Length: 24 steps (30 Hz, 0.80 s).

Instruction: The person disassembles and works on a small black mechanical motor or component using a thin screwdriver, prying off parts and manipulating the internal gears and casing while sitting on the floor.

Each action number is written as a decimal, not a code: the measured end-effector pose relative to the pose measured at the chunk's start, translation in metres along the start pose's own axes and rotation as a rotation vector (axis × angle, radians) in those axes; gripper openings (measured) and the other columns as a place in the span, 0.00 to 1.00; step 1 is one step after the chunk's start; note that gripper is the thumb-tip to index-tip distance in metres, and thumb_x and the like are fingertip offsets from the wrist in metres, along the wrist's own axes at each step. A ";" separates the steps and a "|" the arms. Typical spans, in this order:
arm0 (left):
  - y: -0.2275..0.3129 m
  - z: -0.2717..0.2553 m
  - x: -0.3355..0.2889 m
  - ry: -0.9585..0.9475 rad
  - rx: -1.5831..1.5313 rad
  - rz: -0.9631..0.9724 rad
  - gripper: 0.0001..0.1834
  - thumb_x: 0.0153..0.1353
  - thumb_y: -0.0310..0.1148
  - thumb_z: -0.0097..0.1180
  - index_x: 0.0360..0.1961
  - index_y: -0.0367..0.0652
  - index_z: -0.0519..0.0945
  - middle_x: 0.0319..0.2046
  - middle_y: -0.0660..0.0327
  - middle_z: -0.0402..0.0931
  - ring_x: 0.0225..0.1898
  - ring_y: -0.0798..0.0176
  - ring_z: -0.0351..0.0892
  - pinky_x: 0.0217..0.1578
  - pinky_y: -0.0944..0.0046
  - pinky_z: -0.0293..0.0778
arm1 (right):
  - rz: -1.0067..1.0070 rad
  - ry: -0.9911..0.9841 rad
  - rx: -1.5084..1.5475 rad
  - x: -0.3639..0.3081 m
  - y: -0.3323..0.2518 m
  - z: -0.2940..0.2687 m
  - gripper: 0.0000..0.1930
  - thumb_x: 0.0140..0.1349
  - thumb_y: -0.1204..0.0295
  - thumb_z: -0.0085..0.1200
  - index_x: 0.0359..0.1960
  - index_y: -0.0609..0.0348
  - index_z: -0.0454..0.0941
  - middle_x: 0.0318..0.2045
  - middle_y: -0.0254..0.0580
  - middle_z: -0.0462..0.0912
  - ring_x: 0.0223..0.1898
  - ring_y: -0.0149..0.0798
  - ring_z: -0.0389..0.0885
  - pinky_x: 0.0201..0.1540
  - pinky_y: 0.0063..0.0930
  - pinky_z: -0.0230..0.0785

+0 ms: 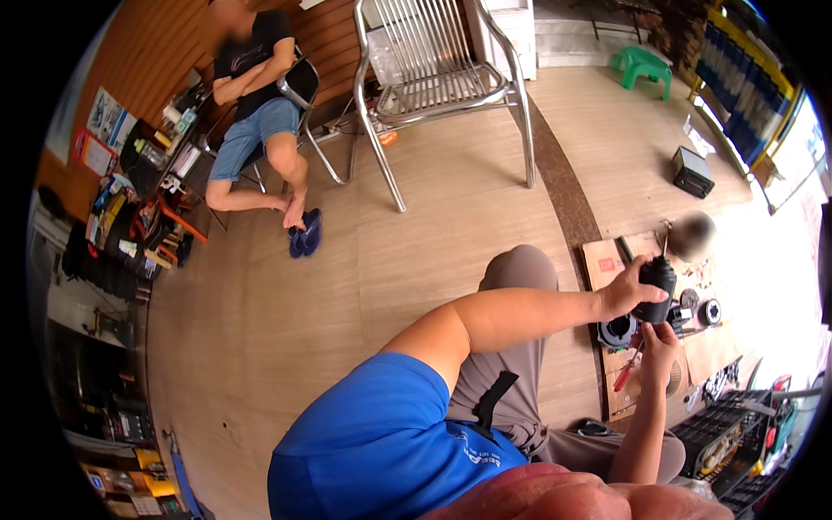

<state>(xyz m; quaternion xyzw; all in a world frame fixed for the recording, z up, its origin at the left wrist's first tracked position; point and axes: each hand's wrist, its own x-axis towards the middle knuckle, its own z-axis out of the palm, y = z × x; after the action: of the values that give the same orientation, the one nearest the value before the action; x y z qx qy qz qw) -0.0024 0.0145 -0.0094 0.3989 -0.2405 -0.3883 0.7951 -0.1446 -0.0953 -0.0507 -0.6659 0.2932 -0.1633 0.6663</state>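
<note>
My left hand (626, 292) is wrapped round a black cylindrical part (656, 290) that looks like a motor housing, holding it roughly upright above a cardboard sheet. A thin metal shaft (666, 240) shows at the part's upper end. Below it, my right hand (660, 351) has its fingers pinched together at the lower end; what is between them is hidden. Beside the right hand is a screwdriver with a red handle (622, 380); whether it lies on the cardboard or touches the hand, I cannot tell. A dark round housing (617, 332) lies under my left wrist.
The cardboard (711, 354) bears several small parts, among them a ring-shaped piece (711, 312). A black crate (724, 442) stands at the lower right, a black box (693, 172) farther off. A metal chair (442, 95) and a seated person (256, 95) are across the floor.
</note>
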 end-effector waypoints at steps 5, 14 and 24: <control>-0.014 -0.006 0.000 0.067 0.138 0.026 0.38 0.50 0.29 0.65 0.59 0.33 0.58 0.44 0.53 0.73 0.46 0.61 0.76 0.50 0.62 0.74 | -0.012 -0.051 0.053 0.007 0.011 0.000 0.03 0.64 0.79 0.55 0.38 0.65 0.78 0.27 0.34 0.80 0.25 0.25 0.78 0.29 0.19 0.72; -0.026 -0.009 0.003 0.172 0.360 0.054 0.39 0.44 0.34 0.68 0.56 0.34 0.62 0.46 0.50 0.72 0.50 0.57 0.72 0.55 0.61 0.68 | -0.003 -0.092 0.045 0.013 0.021 0.000 0.03 0.65 0.78 0.53 0.38 0.66 0.77 0.26 0.37 0.81 0.24 0.28 0.78 0.27 0.20 0.72; -0.018 -0.003 -0.001 0.193 0.345 0.035 0.38 0.44 0.34 0.67 0.56 0.35 0.62 0.45 0.51 0.71 0.50 0.58 0.72 0.54 0.61 0.68 | -0.050 -0.106 0.038 0.016 0.029 -0.004 0.04 0.66 0.77 0.53 0.38 0.66 0.77 0.25 0.36 0.79 0.22 0.27 0.77 0.25 0.20 0.71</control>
<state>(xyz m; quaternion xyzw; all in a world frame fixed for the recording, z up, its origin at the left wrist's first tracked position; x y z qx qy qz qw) -0.0087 0.0092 -0.0257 0.5605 -0.2332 -0.2873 0.7409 -0.1398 -0.1060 -0.0821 -0.6681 0.2377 -0.1498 0.6890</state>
